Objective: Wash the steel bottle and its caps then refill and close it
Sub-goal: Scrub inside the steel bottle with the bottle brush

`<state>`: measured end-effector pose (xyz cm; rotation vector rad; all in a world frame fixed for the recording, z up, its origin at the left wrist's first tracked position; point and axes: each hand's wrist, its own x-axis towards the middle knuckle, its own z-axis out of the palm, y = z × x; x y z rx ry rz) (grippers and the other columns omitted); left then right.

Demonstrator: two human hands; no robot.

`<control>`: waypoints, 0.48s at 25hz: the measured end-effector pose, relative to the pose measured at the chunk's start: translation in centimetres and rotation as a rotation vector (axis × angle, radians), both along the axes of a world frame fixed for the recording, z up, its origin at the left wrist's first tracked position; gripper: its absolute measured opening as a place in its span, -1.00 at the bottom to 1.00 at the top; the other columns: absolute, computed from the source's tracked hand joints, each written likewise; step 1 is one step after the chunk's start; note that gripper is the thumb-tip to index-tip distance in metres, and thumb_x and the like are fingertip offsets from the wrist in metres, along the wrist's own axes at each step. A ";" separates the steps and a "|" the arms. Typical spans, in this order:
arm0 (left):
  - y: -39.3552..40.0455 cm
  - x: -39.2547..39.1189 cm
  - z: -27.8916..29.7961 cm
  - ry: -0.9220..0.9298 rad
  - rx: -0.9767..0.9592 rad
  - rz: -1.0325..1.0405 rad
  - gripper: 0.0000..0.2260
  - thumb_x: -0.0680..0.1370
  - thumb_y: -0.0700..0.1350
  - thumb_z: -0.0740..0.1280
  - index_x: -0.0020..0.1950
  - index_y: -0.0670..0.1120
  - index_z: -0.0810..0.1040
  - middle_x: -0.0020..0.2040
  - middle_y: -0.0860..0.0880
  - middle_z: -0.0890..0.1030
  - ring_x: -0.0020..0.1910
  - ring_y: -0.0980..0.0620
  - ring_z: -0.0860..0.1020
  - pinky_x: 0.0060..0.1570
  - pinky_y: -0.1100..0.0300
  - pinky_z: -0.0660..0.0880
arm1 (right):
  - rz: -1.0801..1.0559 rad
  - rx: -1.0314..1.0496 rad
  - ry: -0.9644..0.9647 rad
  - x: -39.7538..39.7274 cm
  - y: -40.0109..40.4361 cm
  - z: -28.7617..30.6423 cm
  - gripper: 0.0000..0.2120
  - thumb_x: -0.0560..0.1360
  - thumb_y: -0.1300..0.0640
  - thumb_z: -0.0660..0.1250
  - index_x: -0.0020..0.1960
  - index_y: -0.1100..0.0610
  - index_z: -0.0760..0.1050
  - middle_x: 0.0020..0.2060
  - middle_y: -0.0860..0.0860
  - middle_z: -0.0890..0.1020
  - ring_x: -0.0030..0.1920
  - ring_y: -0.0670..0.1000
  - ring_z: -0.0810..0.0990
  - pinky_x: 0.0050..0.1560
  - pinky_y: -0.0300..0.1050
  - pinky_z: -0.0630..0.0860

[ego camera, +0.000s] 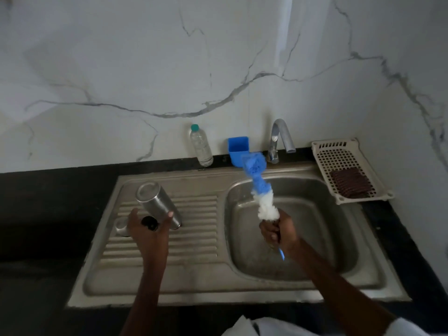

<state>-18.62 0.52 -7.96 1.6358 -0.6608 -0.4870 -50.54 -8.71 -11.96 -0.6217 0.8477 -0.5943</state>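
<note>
- The marble-patterned wall (145, 69) fills the upper part of the view, white with grey veins.
- The dark tabletop (36, 214) runs below it and carries a steel sink (194, 287) with a ribbed drainboard on the left and a basin on the right.
- A cream perforated basket (324, 151) sits at the right back corner, with a dark brown scrubbing pad (350, 183) lying in it.
- The steel bottle (157, 204) stands upside down on the drainboard, mouth down, tilted in the wide-angle view.
- A bottle brush (260, 187), blurred, with blue and white bristles, points up over the basin's back edge.
- The chrome tap (278, 139) stands behind the basin.
- A clear plastic bottle (201, 146) with a green top stands against the wall; a blue holder (237, 149) is just to its right.
- The right hand (276, 231) grips the brush's handle, fingers curled round it.
- The left hand (148, 229) is cupped palm up beside the steel bottle's mouth, carrying a small black cap (149, 223).
- A steel cap (121, 226) lies on the drainboard just left of that hand.
</note>
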 end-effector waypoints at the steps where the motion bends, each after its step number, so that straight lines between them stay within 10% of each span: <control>1: -0.7 0.7 -0.1 0.028 0.023 -0.027 -0.14 0.39 -0.17 0.67 0.58 -0.07 0.29 0.20 0.09 0.59 0.14 0.10 0.64 0.18 0.02 0.58 | -0.003 0.011 0.014 0.4 -0.1 0.3 -0.53 0.43 -0.20 0.08 -0.52 0.06 0.15 -0.62 0.02 0.16 -0.66 -0.07 0.10 -0.54 -0.20 -0.11; 8: -4.2 2.4 -0.6 -0.017 0.070 -0.060 -0.40 0.40 -0.11 0.66 0.35 -0.10 0.47 0.17 -0.10 0.65 0.13 -0.10 0.65 0.21 -0.13 0.59 | -0.181 -0.046 0.413 3.2 0.3 2.1 -0.34 0.65 -0.36 -0.02 -0.45 0.07 0.27 -0.55 -0.02 0.25 -0.62 -0.11 0.12 -0.59 -0.32 0.04; 12: -6.1 2.2 1.4 0.059 -0.014 -0.086 -0.44 0.43 -0.14 0.64 0.35 -0.10 0.49 0.18 -0.07 0.66 0.11 0.00 0.65 0.13 0.06 0.60 | -0.271 -0.432 0.641 2.5 1.9 0.0 -0.54 0.49 -0.33 0.31 -0.39 -0.02 0.49 -0.47 -0.14 0.39 -0.45 -0.15 0.33 -0.35 -0.17 0.25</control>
